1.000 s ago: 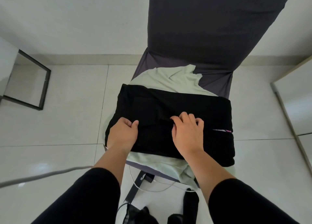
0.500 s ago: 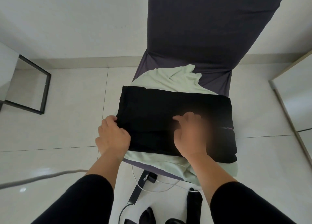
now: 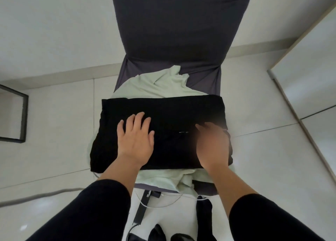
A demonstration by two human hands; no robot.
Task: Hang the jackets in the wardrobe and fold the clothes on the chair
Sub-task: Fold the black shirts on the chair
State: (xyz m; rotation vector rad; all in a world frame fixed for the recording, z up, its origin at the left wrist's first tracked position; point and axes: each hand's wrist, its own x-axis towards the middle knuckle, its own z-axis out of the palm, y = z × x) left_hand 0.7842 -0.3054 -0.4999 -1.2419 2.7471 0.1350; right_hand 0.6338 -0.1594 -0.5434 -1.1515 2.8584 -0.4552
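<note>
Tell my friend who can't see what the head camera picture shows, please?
Two hands press flat on a folded black garment on a chair: the left hand with fingers spread, the right hand blurred. A pale green cloth lies under the garment, and the floor is white tile.
</note>
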